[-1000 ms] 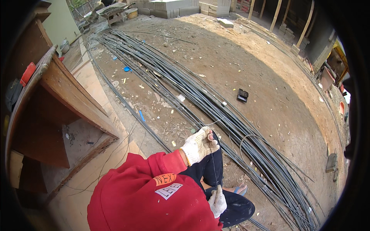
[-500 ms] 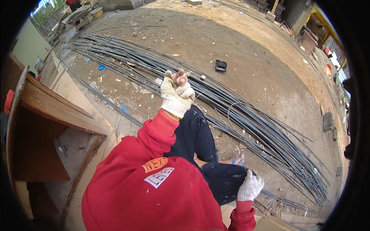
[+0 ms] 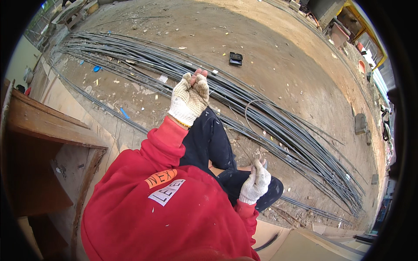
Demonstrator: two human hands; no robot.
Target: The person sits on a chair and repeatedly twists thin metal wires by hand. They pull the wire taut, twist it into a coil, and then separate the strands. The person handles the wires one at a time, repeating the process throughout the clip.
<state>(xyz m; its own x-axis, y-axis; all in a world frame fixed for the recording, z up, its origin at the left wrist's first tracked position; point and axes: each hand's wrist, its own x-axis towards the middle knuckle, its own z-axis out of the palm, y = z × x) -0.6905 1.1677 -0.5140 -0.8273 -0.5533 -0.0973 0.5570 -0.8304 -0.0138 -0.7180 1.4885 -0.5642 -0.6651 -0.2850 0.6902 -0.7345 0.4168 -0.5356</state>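
My left hand (image 3: 190, 98), in a cream knitted glove with bare fingertips showing, is raised above the bundle of long dark steel bars (image 3: 226, 93). Its fingers are curled and pressed together. A short bright line like thin wire shows beside them, but what they grip is too small to make out. My right hand (image 3: 256, 183), in a white knitted glove, hovers above my right knee (image 3: 272, 193). The fingers of that hand are bent together, and anything between them is hidden.
The bars stretch diagonally across the dirt ground, with a looped rod (image 3: 248, 115) on them. Beyond lies an open small black case (image 3: 235, 58). A wooden cabinet (image 3: 48, 122) stands at left. Blue scraps (image 3: 96, 68) and a grey block (image 3: 360, 124) lie about.
My right hand has lifted off the knee and moved left and upward, its fingers now bent together. My left hand has turned slightly and stays raised. The whole view has shifted a little.
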